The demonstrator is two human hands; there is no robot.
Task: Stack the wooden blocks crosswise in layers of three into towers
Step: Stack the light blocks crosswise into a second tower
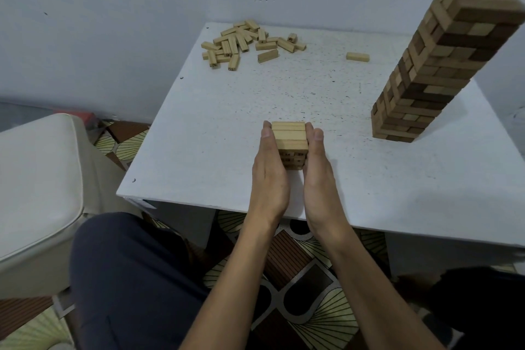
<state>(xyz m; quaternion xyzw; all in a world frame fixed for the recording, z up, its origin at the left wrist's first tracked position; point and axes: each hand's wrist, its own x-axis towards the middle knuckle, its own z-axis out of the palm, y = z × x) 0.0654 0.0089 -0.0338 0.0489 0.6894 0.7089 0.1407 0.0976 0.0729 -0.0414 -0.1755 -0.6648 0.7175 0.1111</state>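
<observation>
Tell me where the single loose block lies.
In the head view, the single block lies far back, between the block pile and the tall tower.

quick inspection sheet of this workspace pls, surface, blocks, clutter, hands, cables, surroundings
surface: white table, flecked with dark specks
job's things: short stack near the front edge; tall tower at right, of light and dark blocks; loose pile at the far left; single block lying apart from it
clutter: nothing seen
hands: left hand and right hand press flat on opposite sides of the short stack, fingers straight
cables: nothing seen
surroundings: pale wall, cream cushioned seat at left, patterned floor
</observation>
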